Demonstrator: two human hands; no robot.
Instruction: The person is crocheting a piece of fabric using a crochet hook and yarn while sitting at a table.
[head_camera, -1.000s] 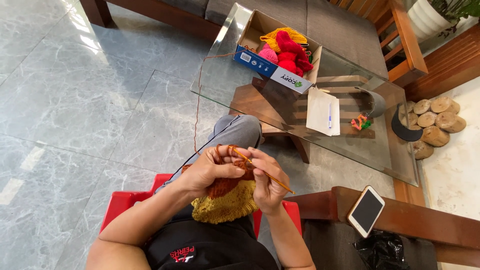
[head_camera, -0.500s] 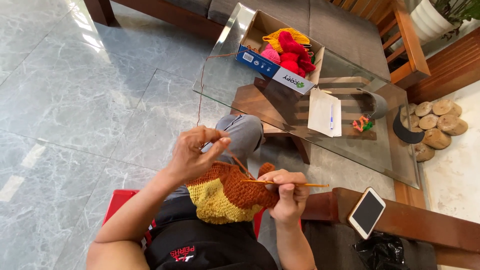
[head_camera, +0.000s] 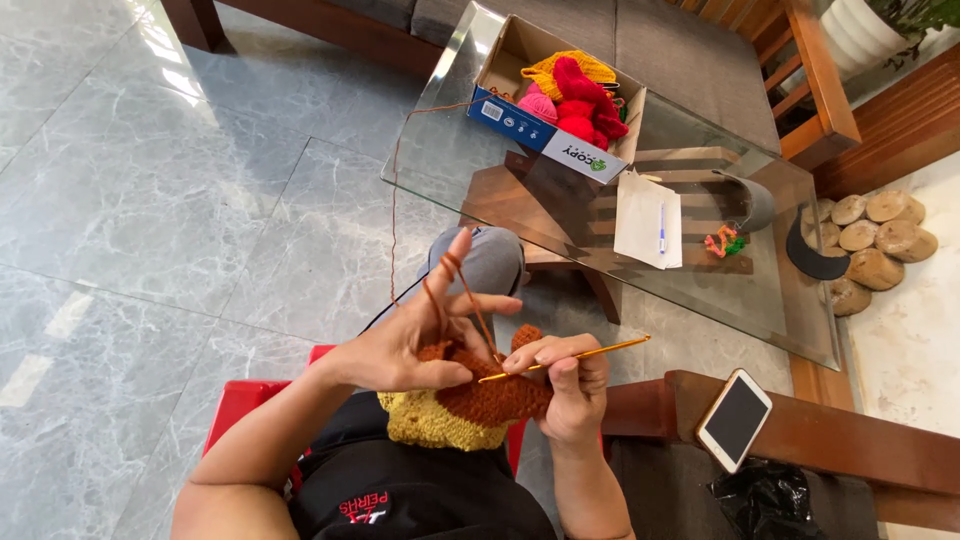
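My left hand holds the fuzzy brown and yellow crochet piece in my lap, index finger raised. Brown yarn loops over that finger and runs up to the box on the table. My right hand grips a thin orange crochet hook, which lies almost level with its tip in the brown stitches beside my left thumb. Both hands touch the piece.
A glass table ahead carries a cardboard box of red, pink and yellow yarn, a white paper with a pen and a small colourful item. A phone lies on the wooden armrest at right. I sit on a red chair.
The piece went from bunched to spread and is bunched again under my hands. My left index finger has lifted with the yarn over it, and the hook has moved back into the stitches.
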